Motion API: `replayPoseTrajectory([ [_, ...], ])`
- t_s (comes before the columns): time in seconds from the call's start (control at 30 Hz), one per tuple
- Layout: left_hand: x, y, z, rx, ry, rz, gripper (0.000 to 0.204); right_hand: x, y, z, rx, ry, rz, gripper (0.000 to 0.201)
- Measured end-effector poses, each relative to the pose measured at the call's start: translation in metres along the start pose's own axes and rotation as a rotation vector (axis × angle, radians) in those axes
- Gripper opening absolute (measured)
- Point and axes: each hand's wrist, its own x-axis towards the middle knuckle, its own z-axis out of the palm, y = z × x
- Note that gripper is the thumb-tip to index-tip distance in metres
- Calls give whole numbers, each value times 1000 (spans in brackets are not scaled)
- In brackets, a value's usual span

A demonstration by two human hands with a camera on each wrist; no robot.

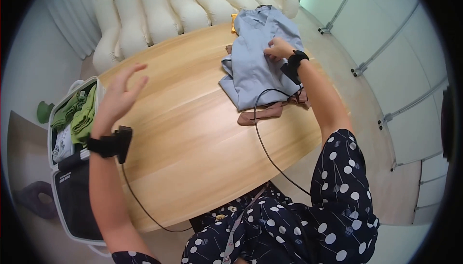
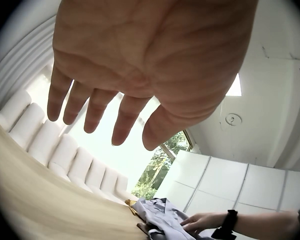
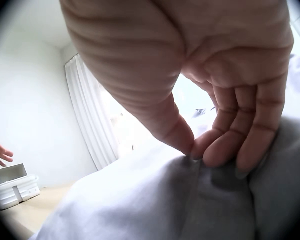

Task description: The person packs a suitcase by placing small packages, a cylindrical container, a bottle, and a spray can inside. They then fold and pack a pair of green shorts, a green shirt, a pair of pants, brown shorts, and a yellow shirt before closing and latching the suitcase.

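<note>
A light blue-grey garment (image 1: 251, 66) lies on the right part of the wooden table, over some brown cloth (image 1: 263, 114). On its upper middle is the right hand (image 1: 280, 49); in the right wrist view that hand (image 3: 230, 100) has thumb and fingertips together at the surface of the grey fabric (image 3: 140, 195), pinching it. The left hand (image 1: 120, 95) is raised above the table's left side, holding nothing. Its fingers hang apart and relaxed in the left wrist view, where the palm of the left hand (image 2: 145, 60) fills the top.
An open white suitcase (image 1: 54, 167) with green clothes (image 1: 82, 114) stands left of the table (image 1: 169, 143). Cream seats (image 1: 159, 3) line the far side, white panels (image 1: 395, 47) the right. Something yellow (image 1: 234, 23) shows by the garment's far end. Black cables run from both wrists.
</note>
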Motion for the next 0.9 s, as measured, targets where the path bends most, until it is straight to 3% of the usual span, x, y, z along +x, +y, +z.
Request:
replayPoseTrajectory([
  [0.07,-1,8,33,-131,-50,-28,37,0,1,5,134,-25,-12,81],
  [0.13,-2,18,64,-192,-66,-74,37,-6,-7,9,60,47,-7,82],
  [0.2,0,25,89,-430,-153,-110,37,-4,-5,14,-11,122,2,83],
  [0.27,0,35,109,-480,-187,-129,38,12,7,25,-226,380,29,94],
  [0.3,-1,45,115,-533,-224,-149,38,14,10,21,-228,382,22,94],
  [0.37,-2,62,130,-605,-230,-174,40,15,26,12,-271,583,84,99],
  [0.43,2,74,142,-803,-298,-276,45,27,53,-8,-129,542,300,94],
  [0.57,20,88,171,-1003,-287,-415,56,39,112,-21,-48,337,307,80],
  [0.63,31,88,188,-1093,-230,-513,66,42,119,-21,31,377,200,69],
  [0.67,36,91,194,-1100,-206,-536,65,27,109,-18,109,533,104,55],
  [0.7,41,93,200,-1108,-194,-536,65,28,101,-24,101,530,93,55],
  [0.8,56,90,216,-912,-198,-603,51,23,62,-44,283,875,-177,41],
  [0.9,69,83,222,-905,-183,-480,43,15,-4,-77,572,858,-406,42],
])
